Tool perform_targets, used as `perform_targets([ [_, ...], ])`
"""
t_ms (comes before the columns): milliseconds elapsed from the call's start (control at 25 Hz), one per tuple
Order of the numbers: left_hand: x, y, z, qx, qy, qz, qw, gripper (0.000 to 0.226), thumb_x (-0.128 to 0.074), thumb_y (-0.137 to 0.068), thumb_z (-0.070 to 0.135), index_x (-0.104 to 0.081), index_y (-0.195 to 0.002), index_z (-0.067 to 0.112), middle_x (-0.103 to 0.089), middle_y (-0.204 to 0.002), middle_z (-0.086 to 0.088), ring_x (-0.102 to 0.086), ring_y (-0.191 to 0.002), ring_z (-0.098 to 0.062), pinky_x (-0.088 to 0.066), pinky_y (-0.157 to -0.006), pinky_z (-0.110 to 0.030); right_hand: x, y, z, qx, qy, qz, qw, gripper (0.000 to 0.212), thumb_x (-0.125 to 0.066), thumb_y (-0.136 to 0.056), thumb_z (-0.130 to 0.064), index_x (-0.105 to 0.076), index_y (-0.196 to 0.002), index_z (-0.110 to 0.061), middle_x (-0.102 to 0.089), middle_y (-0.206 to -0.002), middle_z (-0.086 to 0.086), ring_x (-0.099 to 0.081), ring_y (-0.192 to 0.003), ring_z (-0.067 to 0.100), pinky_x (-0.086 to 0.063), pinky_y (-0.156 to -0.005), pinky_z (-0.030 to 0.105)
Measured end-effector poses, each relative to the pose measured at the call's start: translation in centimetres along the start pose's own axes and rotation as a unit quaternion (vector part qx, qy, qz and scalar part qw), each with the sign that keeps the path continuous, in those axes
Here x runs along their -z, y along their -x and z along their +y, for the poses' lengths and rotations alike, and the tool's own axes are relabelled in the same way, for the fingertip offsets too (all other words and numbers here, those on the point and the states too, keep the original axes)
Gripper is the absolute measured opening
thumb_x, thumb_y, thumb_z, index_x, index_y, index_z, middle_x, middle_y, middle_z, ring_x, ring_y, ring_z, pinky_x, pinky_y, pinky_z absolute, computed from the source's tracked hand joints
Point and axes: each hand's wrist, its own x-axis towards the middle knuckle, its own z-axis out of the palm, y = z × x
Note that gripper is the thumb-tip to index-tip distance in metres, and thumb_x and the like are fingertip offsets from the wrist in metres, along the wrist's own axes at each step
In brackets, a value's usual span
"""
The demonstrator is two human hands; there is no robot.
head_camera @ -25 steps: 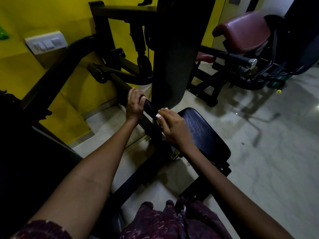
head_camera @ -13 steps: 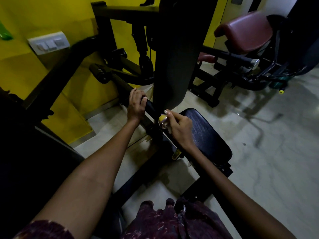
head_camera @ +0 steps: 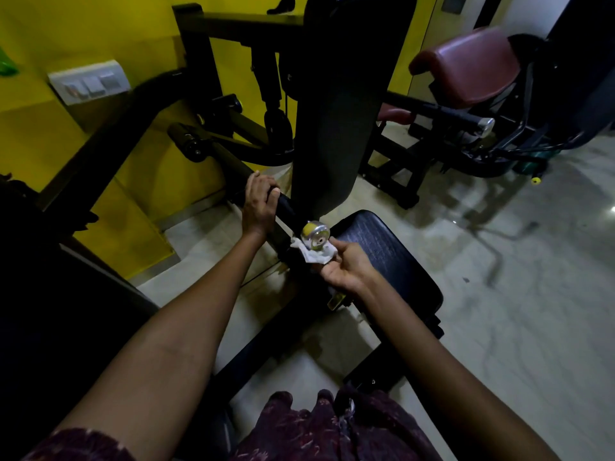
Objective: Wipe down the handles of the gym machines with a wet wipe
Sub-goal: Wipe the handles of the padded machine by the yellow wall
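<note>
— What do we have under our hands?
— Our left hand [head_camera: 258,204] is wrapped round the black machine handle [head_camera: 286,207]; just past it sits the chrome end cap [head_camera: 315,235].
— And the wet wipe [head_camera: 314,255]?
— Pinched in our right hand [head_camera: 347,269], pressed under that cap.

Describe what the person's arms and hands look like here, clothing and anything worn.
Both forearms are bare. The left hand and right hand wear no gloves, and no rings, watch or bands show. A dark maroon patterned sleeve shows at the left upper arm, matching the maroon patterned garment at the bottom edge.
</note>
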Motion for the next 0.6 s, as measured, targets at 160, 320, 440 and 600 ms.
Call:
perform_targets([
  [160, 0.1, 0.0, 0.1, 0.006, 0.001, -0.008, 1.000, 0.053, -0.028, -0.087, 0.039, -0.059, -0.092, -0.004, -0.058, -0.104, -0.021, -0.038, -0.126, -0.041, -0.023, -0.105, -0.029, -1.1, 1.1, -1.3, 0.242, 0.387, 0.108, 0.883, 0.026, -0.051, -0.093, -0.015, -0.066, -0.106, 0.002, -0.066, -0.100, 0.014, -0.063, -0.080, 0.013, -0.050, -0.070, 0.019],
  [320, 0.0, 0.0, 0.0, 0.012, 0.004, -0.012, 1.000, 0.055, -0.027, -0.087, 0.040, -0.059, -0.092, -0.004, -0.058, -0.104, -0.021, -0.038, -0.126, -0.039, -0.025, -0.103, -0.029, -1.2, 2.3, -0.5, 0.431, 0.758, -0.005, 0.489, 0.020, -0.059, -0.087, -0.008, -0.070, -0.103, -0.002, -0.068, -0.112, 0.014, -0.062, -0.105, 0.016, -0.048, -0.090, 0.029],
  [440, 0.1, 0.1, 0.2, 0.015, 0.007, -0.019, 1.000, 0.057, -0.027, -0.087, 0.042, -0.059, -0.094, -0.004, -0.058, -0.107, -0.021, -0.036, -0.129, -0.037, -0.026, -0.102, -0.031, -0.6, 1.1, -0.4, 0.472, 0.835, -0.069, 0.273, 0.013, -0.063, -0.076, 0.001, -0.069, -0.086, -0.001, -0.068, -0.103, 0.013, -0.065, -0.097, 0.030, -0.054, -0.076, 0.045],
  [600, 0.2, 0.2, 0.5, 0.019, 0.017, -0.019, 0.999, 0.056, -0.027, -0.086, 0.043, -0.058, -0.093, -0.004, -0.058, -0.106, -0.018, -0.034, -0.130, -0.034, -0.026, -0.101, -0.033, -1.6, -0.4, -1.1, 0.485, 0.822, -0.053, 0.293, 0.015, -0.057, -0.082, -0.008, -0.065, -0.069, -0.009, -0.066, -0.073, 0.008, -0.058, -0.057, 0.022, -0.043, -0.056, 0.025],
])
